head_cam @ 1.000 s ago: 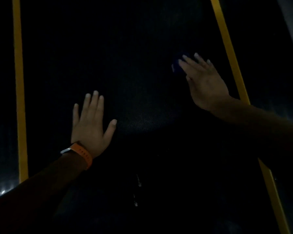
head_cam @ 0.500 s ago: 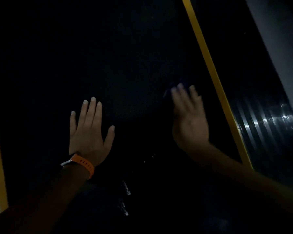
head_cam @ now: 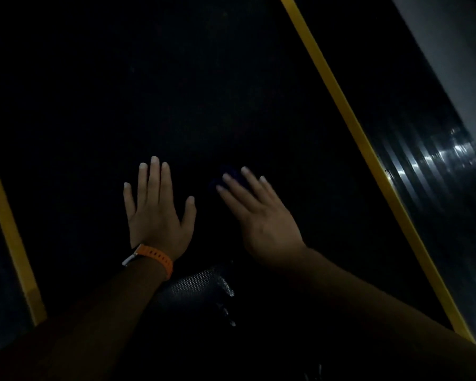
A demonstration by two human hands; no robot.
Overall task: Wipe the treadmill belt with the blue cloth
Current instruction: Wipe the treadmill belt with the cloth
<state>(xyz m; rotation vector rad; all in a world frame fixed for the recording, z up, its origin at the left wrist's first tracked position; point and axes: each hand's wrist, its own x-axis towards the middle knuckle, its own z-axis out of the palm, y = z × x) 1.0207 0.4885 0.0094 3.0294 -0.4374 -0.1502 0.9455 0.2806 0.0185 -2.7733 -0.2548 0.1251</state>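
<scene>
The scene is very dark. The black treadmill belt (head_cam: 176,92) fills the middle of the view. My left hand (head_cam: 155,213), with an orange watch strap on the wrist, lies flat on the belt, fingers spread, holding nothing. Just to its right, my right hand (head_cam: 261,215) presses flat on the blue cloth (head_cam: 227,171). Only a small dark-blue edge of the cloth shows beyond the fingertips; the rest is hidden under the palm.
A yellow stripe (head_cam: 368,149) borders the belt on the right, another yellow stripe (head_cam: 8,229) on the left. A ribbed, shiny side rail (head_cam: 434,166) runs beyond the right stripe, and a pale floor strip (head_cam: 456,56) lies further right.
My right hand has slid the cloth from near the right yellow stripe leftward and toward me, ending close beside my left hand. The left hand stays planted; the view shifted.
</scene>
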